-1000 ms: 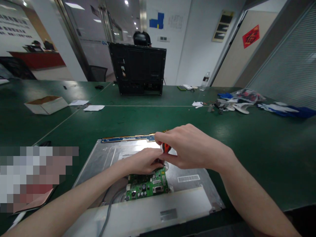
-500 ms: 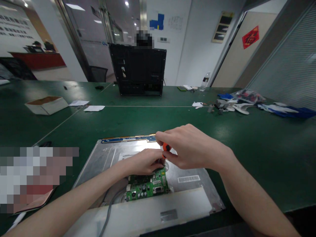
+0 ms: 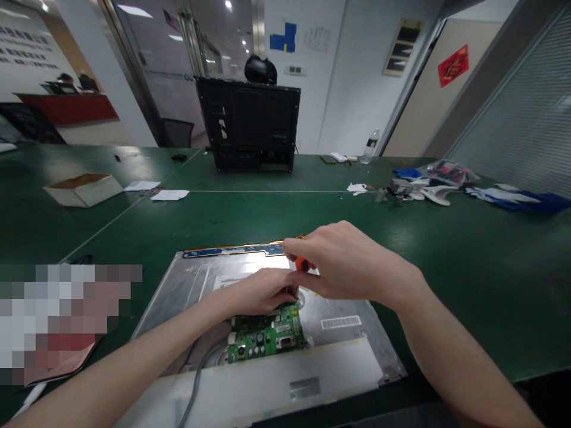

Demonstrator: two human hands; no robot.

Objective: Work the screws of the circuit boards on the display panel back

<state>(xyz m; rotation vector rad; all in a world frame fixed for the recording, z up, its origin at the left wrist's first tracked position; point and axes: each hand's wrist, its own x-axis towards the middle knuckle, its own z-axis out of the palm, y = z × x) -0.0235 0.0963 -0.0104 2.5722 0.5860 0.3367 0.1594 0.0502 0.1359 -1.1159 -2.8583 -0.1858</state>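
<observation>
A metal display panel [image 3: 343, 342] lies on the green table with a green circuit board [image 3: 267, 339] on it and a blue strip board [image 3: 232, 252] along its far edge. Above the board's upper right corner, my right hand [image 3: 330, 261] is closed around an orange and black screwdriver handle [image 3: 303, 263]. My left hand [image 3: 267, 290] rests over the board's far edge, its fingers pinched near the tool's lower end; what they grip is hidden. A grey cable [image 3: 196, 380] runs from beside the board toward the near edge.
A black monitor casing [image 3: 254, 125] stands at the back, a person's head top behind it. An open box [image 3: 84, 193] and papers [image 3: 170, 195] lie back left. A bottle [image 3: 370, 148], gloves and a plastic bag [image 3: 450, 172] are back right. Blurred item, left.
My right hand has turned slightly around the handle, its fingers shifting a little. My left hand stays in place.
</observation>
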